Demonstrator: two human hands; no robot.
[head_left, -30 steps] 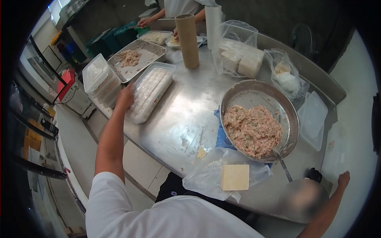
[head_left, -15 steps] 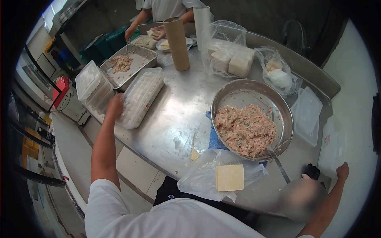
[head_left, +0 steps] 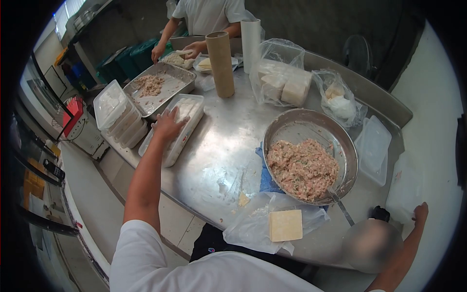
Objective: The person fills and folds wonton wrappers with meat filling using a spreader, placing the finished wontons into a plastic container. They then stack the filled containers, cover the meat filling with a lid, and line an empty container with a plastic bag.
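My left hand point(head_left: 169, 125) lies with fingers spread across the top of a long clear plastic container point(head_left: 187, 111), which holds rows of pale pieces. Left of it stand several stacked clear containers point(head_left: 127, 125). At the far right, my right hand point(head_left: 421, 212) has its fingers curled at the edge of a translucent plastic container point(head_left: 404, 187) against the wall. In front of me a stack of square dough wrappers point(head_left: 286, 226) rests on a plastic sheet point(head_left: 248, 221). A big round metal pan point(head_left: 353, 165) holds a mound of minced filling point(head_left: 304, 168) and a metal spatula point(head_left: 343, 209).
Across the steel table point(head_left: 219, 151), a co-worker's hands point(head_left: 194, 48) handle wrappers beside a metal tray point(head_left: 182, 88) with some filling. A cardboard tube point(head_left: 220, 65), a plastic roll point(head_left: 251, 46), bagged wrapper blocks point(head_left: 287, 82) and a translucent lid point(head_left: 374, 151) also stand or lie there.
My left hand has moved right, from between the stack and the long container onto the container's top, and its fingers have spread. My right hand stays at the translucent container.
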